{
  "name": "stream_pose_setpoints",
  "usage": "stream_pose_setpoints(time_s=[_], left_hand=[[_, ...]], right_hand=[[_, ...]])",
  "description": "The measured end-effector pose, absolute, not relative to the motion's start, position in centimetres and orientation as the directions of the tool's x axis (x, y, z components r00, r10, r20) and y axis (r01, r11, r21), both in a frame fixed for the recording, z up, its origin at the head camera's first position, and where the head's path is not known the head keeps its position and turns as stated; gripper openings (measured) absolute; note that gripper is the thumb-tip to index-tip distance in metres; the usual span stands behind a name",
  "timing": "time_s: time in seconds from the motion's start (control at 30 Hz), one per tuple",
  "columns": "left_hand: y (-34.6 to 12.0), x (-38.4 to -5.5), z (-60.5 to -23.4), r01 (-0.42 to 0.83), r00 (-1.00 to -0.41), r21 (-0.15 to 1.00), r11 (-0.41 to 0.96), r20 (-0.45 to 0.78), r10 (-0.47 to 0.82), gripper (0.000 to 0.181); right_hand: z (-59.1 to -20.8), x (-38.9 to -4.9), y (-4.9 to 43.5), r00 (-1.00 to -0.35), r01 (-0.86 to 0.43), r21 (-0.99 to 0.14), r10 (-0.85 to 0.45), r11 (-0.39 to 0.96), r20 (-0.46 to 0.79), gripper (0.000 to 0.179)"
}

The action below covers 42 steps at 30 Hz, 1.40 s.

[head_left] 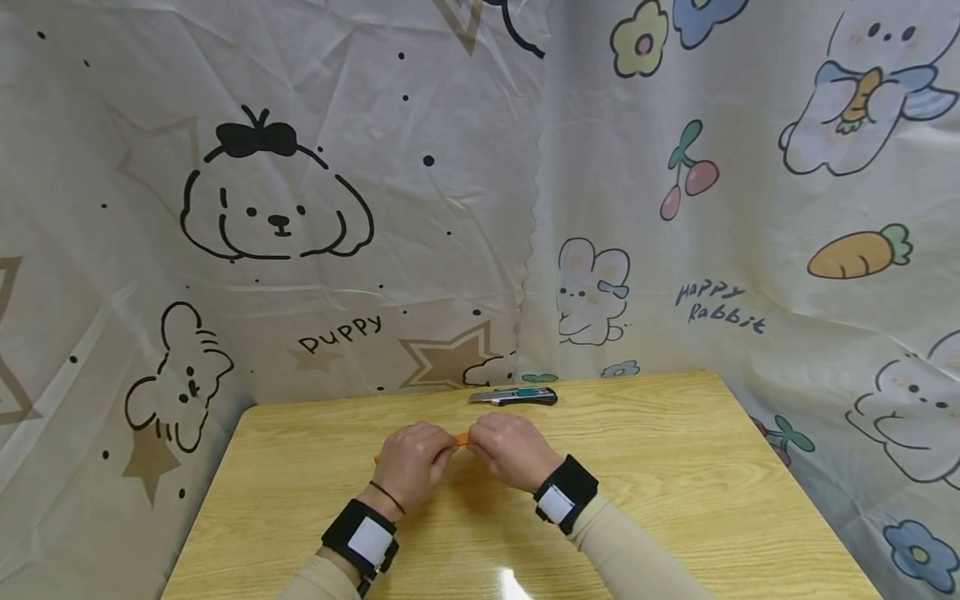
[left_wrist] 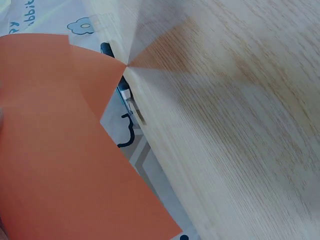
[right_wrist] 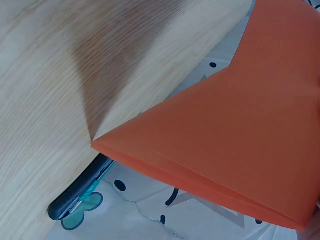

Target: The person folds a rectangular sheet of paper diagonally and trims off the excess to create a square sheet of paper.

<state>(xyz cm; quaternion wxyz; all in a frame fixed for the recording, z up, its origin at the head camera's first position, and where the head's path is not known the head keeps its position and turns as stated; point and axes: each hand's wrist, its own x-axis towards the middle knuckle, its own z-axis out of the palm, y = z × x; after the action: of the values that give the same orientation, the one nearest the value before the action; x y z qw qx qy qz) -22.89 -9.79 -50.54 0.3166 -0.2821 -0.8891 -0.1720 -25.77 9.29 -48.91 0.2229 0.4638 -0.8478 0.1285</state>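
Note:
Between the two hands is a folded piece of orange paper (head_left: 462,439), mostly covered by them in the head view. The left hand (head_left: 411,463) pinches it from the left, and a bit of orange shows past that hand's outer side. From the right, the right hand (head_left: 514,448) pinches the same paper with thumb and fingers. Seen from the left wrist, the paper (left_wrist: 55,135) is a broad sheet with a pointed corner close over the wood. In the right wrist view the paper (right_wrist: 225,135) has layered folded edges and a sharp corner; only slivers of fingers show there.
A utility knife (head_left: 517,397) with a black and teal handle lies beyond the hands near the table's back edge, its blade end to the left. The wood-grain table (head_left: 675,500) meets a printed cloth (head_left: 450,275) hung behind and at both sides.

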Motion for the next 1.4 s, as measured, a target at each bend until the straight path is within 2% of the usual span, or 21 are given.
stream_pose_setpoints(time_s=[0.73, 0.93, 1.4], left_hand=[[-10.6, -22.5, -50.5, 0.601, -0.66, 0.142, 0.786, 0.642, 0.389, 0.006], [-10.9, -22.6, -50.6, 0.609, -0.646, 0.134, 0.782, 0.655, 0.391, 0.007], [-11.2, -22.5, -50.6, 0.599, -0.653, 0.141, 0.788, 0.655, 0.38, 0.008]], right_hand=[[-49.1, -25.5, 10.2, -0.474, -0.843, -0.004, -0.738, 0.538, 0.48, 0.005], [-49.2, -25.6, 10.4, -0.471, -0.845, -0.01, -0.734, 0.535, 0.49, 0.002], [-49.3, -25.6, 10.5, -0.514, -0.825, -0.035, -0.724, 0.564, 0.461, 0.006]])
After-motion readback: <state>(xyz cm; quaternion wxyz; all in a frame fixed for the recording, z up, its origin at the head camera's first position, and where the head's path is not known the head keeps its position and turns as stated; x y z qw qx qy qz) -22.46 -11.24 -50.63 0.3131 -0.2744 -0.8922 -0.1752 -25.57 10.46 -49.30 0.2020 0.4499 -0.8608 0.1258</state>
